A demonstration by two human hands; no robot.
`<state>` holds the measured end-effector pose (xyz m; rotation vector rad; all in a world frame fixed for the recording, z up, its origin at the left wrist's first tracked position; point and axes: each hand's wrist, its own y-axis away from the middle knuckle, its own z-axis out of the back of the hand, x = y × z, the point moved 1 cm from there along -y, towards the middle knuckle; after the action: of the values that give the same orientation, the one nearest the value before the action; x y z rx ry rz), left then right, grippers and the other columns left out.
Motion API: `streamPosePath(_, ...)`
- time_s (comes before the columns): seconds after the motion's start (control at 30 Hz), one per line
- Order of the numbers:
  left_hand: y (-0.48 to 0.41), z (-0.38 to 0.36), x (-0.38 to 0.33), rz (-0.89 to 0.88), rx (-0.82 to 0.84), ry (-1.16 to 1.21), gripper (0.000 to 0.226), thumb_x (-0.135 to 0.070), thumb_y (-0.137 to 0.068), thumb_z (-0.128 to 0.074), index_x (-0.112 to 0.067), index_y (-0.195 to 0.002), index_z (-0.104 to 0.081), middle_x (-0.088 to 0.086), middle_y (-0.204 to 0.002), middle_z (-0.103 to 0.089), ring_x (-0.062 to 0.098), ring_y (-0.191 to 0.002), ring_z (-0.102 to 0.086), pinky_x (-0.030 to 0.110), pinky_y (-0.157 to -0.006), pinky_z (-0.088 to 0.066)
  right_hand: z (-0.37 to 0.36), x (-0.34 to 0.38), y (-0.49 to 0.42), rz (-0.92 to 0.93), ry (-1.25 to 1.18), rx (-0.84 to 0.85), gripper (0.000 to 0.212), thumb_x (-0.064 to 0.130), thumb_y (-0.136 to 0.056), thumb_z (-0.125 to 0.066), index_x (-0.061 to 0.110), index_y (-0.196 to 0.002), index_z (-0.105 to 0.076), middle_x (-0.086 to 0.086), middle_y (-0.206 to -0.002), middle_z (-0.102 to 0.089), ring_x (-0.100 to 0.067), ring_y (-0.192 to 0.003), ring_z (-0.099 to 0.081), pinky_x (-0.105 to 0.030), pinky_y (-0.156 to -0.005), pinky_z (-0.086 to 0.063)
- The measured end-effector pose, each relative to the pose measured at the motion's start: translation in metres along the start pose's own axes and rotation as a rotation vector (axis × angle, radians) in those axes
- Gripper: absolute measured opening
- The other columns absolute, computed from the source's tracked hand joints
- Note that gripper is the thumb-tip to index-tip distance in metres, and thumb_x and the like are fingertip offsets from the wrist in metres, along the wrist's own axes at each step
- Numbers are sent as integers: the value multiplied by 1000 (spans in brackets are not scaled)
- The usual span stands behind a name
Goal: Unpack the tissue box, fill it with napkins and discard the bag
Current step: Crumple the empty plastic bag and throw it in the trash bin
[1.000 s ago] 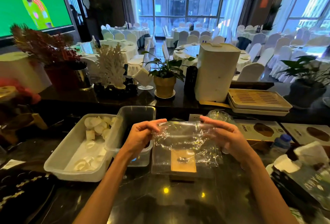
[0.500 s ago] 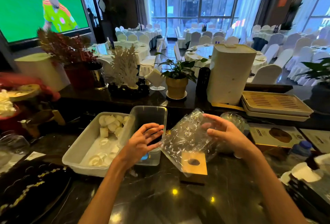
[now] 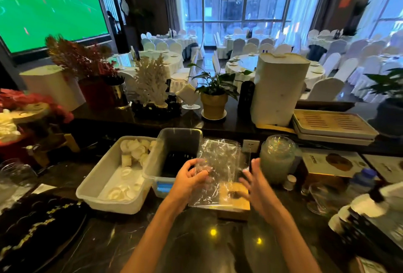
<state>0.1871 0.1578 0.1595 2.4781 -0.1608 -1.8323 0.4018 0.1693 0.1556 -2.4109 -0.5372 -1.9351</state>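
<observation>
Dark marble surface (image 3: 196,242), cluttered. The left hand (image 3: 189,177) gripped the crinkled clear plastic bag (image 3: 220,163) — fingers (image 3: 202,173) clenched into its left side, the film standing up between both hands. The right hand (image 3: 254,182) was spread wide, fingers loose and grasping nothing, just beside the bag's right edge; whether it touched the film could not be told through the blur. The small tan wooden tissue box (image 3: 234,200) lay flat on the surface under the bag's lower end, dark opening on top, partly covered by plastic. Just left of the hands: a translucent grey plastic bin (image 3: 172,157), and beside it a white rectangular tray (image 3: 98,185) holding rolled white napkins (image 3: 135,148). A frosted glass jar (image 3: 277,159) stood to the right.
</observation>
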Motion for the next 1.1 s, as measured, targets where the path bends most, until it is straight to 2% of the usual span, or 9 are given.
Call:
streamPosePath(0.1, 9, -12, 11, 54, 50, -50, 42, -9, -88, -66, -22, -125, -49, 11, -114, -72, 29, -99, -72, 37, -76, -61, -9, -16, 4, -32, 24, 59, 104, 87, -71, -44, 36, -155, -11, -6, -161, -26, -29, -140, -40, -57, -114, -33)
streamPosePath(0.27, 19, -22, 25, 41, 24, -148, 44, -7, -88, -67, -21, -126, -49, 10, -114, -71, 27, -100, -72, 40, -78, -61, 2, -10, 6, -15, 100, 48, 125, 72, -64, -72, 38, -154, 7, -5, -157, -36, -25, -131, -51, -49, -104, -47)
streamPosePath(0.37, 23, -18, 25, 53, -16, -118, 52, -12, -83, -71, -19, -129, -48, 10, -111, -73, 27, -98, -72, 41, -77, -61, 28, -30, 11, -126, 141, 59, 103, 44, -69, -85, 30, -152, -25, -5, -131, -64, -24, -112, -67, -45, -96, -54)
streamPosePath(0.5, 35, -7, 25, 206, 85, -31, 37, -28, -83, -70, -11, -115, -64, 16, -110, -69, 30, -94, -68, 39, -81, -56, 41, -46, 18, -104, 82, 68, 37, 15, -83, -75, 31, -116, -70, -7, -105, -77, -20, -92, -75, -26, -70, -58)
streamPosePath(0.73, 57, -2, 42, 114, 106, -159, 28, -9, -82, -69, -21, -107, -74, 7, -106, -76, 22, -94, -73, 33, -78, -61, 45, -57, 56, -28, 4, 12, 29, -1, -85, -68, 15, -110, -72, -6, -90, -71, -22, -80, -64, -22, -64, -51)
streamPosePath(0.83, 63, -7, 50, 26, 247, -77, 32, 0, -79, -69, -13, -108, -75, 4, -128, -67, 22, -116, -64, 40, -92, -56, 48, -55, 89, 65, 4, -35, 22, -6, -89, -59, 11, -91, -74, -2, -89, -74, -18, -82, -67, -21, -68, -53)
streamPosePath(0.97, 61, -18, 65, -81, 442, -157, 55, 28, -73, -43, -14, -75, -79, 4, -138, -59, 26, -132, -51, 46, -103, -47, 48, -53, 127, 60, 38, -195, 41, -8, -90, -52, 22, -72, -71, 1, -96, -71, -13, -84, -67, -26, -71, -54)
streamPosePath(1.03, 60, -20, 71, -122, 498, -230, 60, 32, -73, -41, -14, -72, -79, 2, -132, -64, 24, -129, -54, 44, -103, -45, 46, -55, 144, 63, -132, -217, 30, 3, -94, -49, 20, -87, -73, -7, -104, -66, -19, -91, -64, -28, -73, -55)
streamPosePath(1.1, 60, -15, 72, -130, 512, -261, 55, 31, -75, -44, -11, -71, -79, -1, -127, -67, 20, -126, -57, 33, -99, -50, 39, -60, 162, 48, -308, -155, 32, 31, -96, -52, 22, -125, -63, -14, -118, -61, -32, -106, -57, -40, -85, -53)
